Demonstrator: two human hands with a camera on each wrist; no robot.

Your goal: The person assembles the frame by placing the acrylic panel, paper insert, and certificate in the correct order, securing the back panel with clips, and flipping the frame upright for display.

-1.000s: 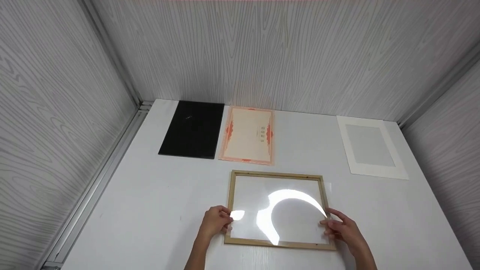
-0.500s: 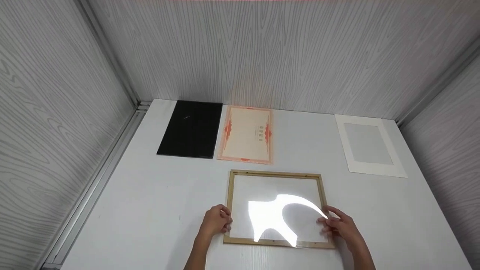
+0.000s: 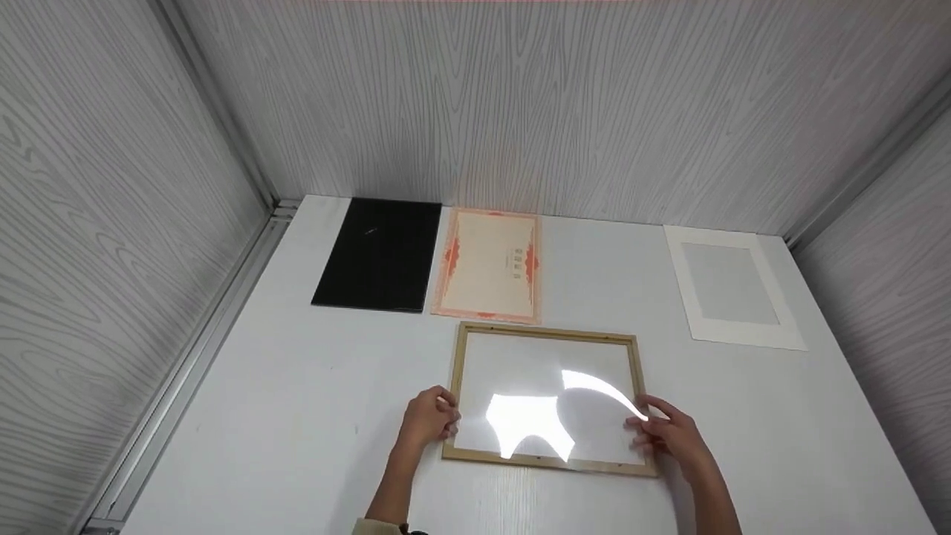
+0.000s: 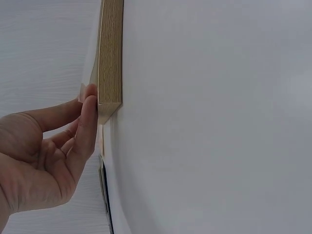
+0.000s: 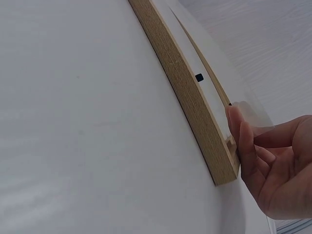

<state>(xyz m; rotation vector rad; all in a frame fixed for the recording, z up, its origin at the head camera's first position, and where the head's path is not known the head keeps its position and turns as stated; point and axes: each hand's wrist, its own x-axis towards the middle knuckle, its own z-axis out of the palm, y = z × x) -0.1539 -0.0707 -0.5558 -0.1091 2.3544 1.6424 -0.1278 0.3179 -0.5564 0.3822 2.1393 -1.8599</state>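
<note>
A wooden picture frame [image 3: 550, 333] lies on the white table, recessed side up. Over it is a clear plastic sheet [image 3: 524, 420] with bright light reflections. My left hand [image 3: 429, 417] pinches the sheet's left edge between thumb and fingers, its fingertips right at the frame's left side. At the opposite side, my right hand [image 3: 672, 435] pinches the sheet's right edge close over the frame. In the right wrist view, the sheet [image 5: 251, 109] bends up a little at the fingers, and a small dark fitting [image 5: 199, 77] shows on the frame's inner side.
Behind the frame lie a black panel [image 3: 379, 256] and a cream certificate [image 3: 487, 264] with a red-orange border. At the back right is a white mat board [image 3: 680, 286] with a rectangular window. Grey wood-grain walls [image 3: 505, 104] enclose the table.
The frame and both hands have shifted slightly away from the person. The sheet's right edge, which stuck out past the frame, now lies within its outline, and the reflections have changed shape.
</note>
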